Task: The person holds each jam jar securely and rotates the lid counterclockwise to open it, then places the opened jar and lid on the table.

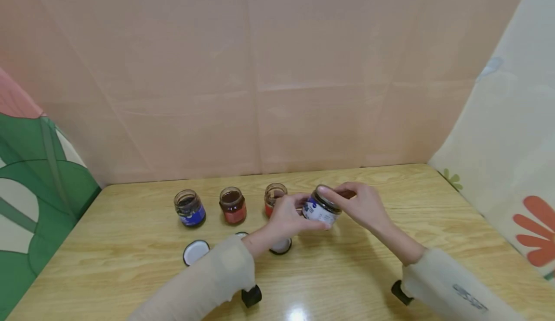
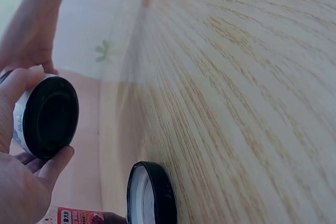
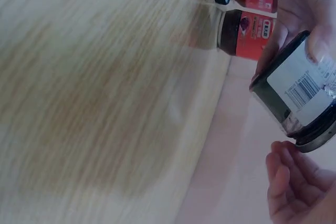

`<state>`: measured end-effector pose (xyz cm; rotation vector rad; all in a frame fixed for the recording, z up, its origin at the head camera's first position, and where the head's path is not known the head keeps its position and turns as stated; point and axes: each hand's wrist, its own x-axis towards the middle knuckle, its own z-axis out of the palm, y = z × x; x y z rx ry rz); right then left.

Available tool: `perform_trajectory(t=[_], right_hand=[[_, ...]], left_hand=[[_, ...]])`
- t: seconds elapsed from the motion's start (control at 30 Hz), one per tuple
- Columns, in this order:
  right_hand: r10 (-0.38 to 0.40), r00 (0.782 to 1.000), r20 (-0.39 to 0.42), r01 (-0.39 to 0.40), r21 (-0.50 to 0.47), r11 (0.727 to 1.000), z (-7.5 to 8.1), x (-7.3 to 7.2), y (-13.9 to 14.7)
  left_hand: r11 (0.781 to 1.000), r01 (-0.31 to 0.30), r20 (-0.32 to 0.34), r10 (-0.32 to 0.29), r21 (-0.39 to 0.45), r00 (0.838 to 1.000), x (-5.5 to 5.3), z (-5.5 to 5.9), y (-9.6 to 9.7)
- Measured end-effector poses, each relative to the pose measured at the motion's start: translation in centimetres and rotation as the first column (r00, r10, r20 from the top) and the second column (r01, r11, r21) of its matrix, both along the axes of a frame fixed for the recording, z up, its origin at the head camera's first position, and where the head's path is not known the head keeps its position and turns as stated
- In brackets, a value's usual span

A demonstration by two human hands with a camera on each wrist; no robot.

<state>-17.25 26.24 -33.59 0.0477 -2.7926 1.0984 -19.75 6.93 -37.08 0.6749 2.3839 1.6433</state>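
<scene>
My left hand (image 1: 289, 213) grips a glass jam jar (image 1: 320, 213) with a blue and white label, holding it tilted above the table. Its dark round base (image 2: 51, 116) faces the left wrist view. My right hand (image 1: 363, 204) holds the jar's dark lid (image 1: 325, 200), thumb on it and fingers bent near its far edge. In the right wrist view the lid (image 3: 317, 137) is on the jar, the right fingertips right at its rim. A barcode label (image 3: 304, 85) shows on the jar's side. Just left of it stands an uncapped red-labelled jar (image 1: 270, 209), partly behind my left hand.
Farther left stand another uncapped red-labelled jar (image 1: 234, 215) and an uncapped blue-labelled jar (image 1: 191, 215). Before the row lie lids with pale insides: a left one (image 1: 196, 252), a middle one (image 1: 241, 234) mostly behind my left arm, and a right one (image 1: 281, 246). Cloth (image 1: 260, 94) hangs behind the table.
</scene>
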Motion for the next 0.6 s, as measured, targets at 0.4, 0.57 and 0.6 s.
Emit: perform_trajectory(t=[0.4, 0.57, 0.6], right_hand=[[-0.069, 0.994, 0.087, 0.053, 0.168, 0.984, 0.64, 0.12, -0.39], [-0.045, 0.994, 0.096, 0.031, 0.142, 0.989, 0.69, 0.35, -0.31], [-0.037, 0.995, 0.093, 0.025, 0.135, 0.991, 0.65, 0.39, -0.24]], left_hand=[[0.997, -0.045, -0.16, 0.033, -0.068, 0.987, 0.58, -0.03, 0.18], [0.994, -0.057, -0.194, 0.039, -0.09, 0.98, 0.78, -0.1, 0.25], [0.994, -0.053, -0.192, 0.035, -0.091, 0.981, 0.82, -0.07, 0.24]])
